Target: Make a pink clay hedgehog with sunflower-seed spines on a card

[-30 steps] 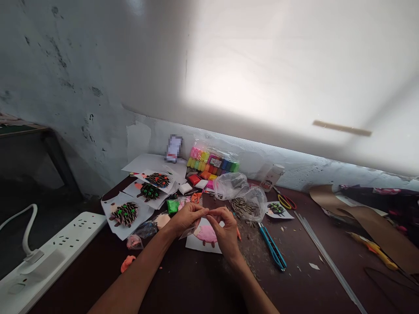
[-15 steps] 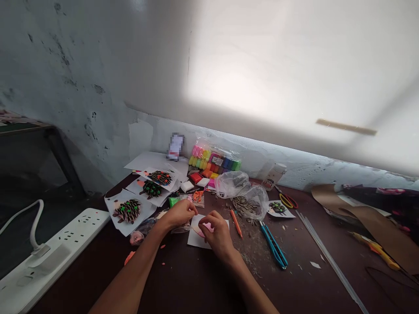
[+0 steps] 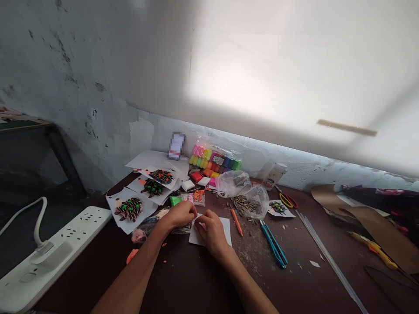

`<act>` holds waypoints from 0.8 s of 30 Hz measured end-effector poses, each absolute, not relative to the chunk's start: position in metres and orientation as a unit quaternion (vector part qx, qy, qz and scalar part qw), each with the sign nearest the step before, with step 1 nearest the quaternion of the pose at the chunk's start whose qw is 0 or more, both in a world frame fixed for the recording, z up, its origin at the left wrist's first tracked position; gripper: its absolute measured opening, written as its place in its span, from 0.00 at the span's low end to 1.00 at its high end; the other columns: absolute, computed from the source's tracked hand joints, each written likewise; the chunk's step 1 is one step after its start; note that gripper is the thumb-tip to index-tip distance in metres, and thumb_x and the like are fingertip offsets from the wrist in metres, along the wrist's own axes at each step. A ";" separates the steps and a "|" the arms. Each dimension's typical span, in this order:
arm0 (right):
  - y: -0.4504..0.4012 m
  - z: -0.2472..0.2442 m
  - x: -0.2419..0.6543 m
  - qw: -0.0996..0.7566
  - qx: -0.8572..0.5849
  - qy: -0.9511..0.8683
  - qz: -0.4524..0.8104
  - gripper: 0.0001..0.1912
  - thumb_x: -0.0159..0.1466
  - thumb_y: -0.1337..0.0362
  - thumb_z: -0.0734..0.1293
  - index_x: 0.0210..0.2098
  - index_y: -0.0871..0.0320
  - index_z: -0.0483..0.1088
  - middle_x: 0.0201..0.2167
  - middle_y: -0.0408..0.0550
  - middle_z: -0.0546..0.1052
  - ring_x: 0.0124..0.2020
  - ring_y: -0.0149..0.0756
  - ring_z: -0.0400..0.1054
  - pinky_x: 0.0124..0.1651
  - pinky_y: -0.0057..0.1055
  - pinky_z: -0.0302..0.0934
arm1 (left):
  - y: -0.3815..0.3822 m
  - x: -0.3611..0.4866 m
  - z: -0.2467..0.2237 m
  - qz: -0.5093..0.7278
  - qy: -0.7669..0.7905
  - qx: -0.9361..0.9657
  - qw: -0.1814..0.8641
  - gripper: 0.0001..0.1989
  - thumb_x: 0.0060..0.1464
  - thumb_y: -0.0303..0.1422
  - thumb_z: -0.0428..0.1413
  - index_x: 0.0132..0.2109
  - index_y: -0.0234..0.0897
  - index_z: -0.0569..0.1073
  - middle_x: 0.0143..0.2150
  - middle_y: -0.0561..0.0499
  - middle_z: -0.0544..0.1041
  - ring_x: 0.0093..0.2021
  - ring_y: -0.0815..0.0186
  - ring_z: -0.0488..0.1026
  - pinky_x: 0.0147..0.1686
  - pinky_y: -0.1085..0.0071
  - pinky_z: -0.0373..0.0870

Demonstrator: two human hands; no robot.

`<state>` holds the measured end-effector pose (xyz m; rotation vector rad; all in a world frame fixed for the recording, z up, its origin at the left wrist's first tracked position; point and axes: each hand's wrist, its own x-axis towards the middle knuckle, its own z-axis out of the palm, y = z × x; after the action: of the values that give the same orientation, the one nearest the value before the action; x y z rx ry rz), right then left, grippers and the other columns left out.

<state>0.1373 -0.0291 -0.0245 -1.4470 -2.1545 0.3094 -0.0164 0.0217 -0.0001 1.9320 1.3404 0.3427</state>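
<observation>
Touching paper sheet (image 3: 225,233), crosswise (left hand (image 3: 179,215), right hand (image 3: 212,233))

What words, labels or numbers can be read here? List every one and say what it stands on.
Nothing can be read for certain.
Label on the bag of coloured modelling clay: too small to read.
Label on the white bottle: too small and blurred to read.
Pixelated item by the wall: blurred out, unreadable.
</observation>
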 end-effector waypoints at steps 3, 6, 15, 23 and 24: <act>-0.029 -0.024 0.136 0.248 -0.536 -0.799 0.115 0.05 0.60 0.69 0.67 0.32 0.55 0.76 0.32 0.45 0.70 0.35 0.33 0.65 0.38 0.27 0.56 | 0.022 -0.017 -0.001 0.134 0.517 0.757 0.377 0.15 0.41 0.25 0.48 0.29 0.34 0.79 0.21 0.50 0.76 0.25 0.67 0.71 0.25 0.76 0.59; -0.028 -0.024 0.135 0.232 -0.540 -0.802 0.109 0.05 0.60 0.70 0.68 0.32 0.55 0.76 0.31 0.45 0.70 0.35 0.33 0.64 0.37 0.27 0.55 | 0.023 -0.017 -0.002 0.136 0.516 0.755 0.382 0.14 0.40 0.25 0.48 0.29 0.34 0.79 0.21 0.50 0.76 0.26 0.67 0.71 0.24 0.77 0.59; -0.031 -0.022 0.133 0.209 -0.519 -0.827 0.052 0.08 0.61 0.70 0.65 0.32 0.53 0.77 0.31 0.45 0.70 0.34 0.33 0.62 0.36 0.28 0.53 | 0.024 -0.018 -0.004 0.142 0.510 0.758 0.381 0.14 0.40 0.25 0.47 0.27 0.33 0.78 0.21 0.50 0.75 0.25 0.67 0.71 0.24 0.76 0.59; -0.038 -0.020 0.137 0.186 -0.512 -0.838 0.029 0.14 0.61 0.72 0.63 0.39 0.51 0.76 0.34 0.47 0.70 0.35 0.35 0.61 0.37 0.30 0.52 | 0.022 -0.017 -0.002 0.147 0.515 0.748 0.391 0.14 0.40 0.26 0.47 0.28 0.33 0.78 0.20 0.50 0.75 0.24 0.67 0.70 0.23 0.76 0.58; -0.038 -0.019 0.138 0.190 -0.513 -0.837 0.028 0.15 0.61 0.73 0.62 0.41 0.50 0.76 0.34 0.47 0.70 0.35 0.35 0.61 0.38 0.30 0.52 | 0.022 -0.018 -0.003 0.148 0.513 0.750 0.391 0.14 0.40 0.26 0.47 0.28 0.32 0.78 0.20 0.50 0.75 0.24 0.67 0.70 0.23 0.76 0.58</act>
<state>0.1375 -0.0382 -0.0194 -1.4407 -2.3519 0.0796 -0.0175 0.0221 -0.0030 1.9041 1.3041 0.3764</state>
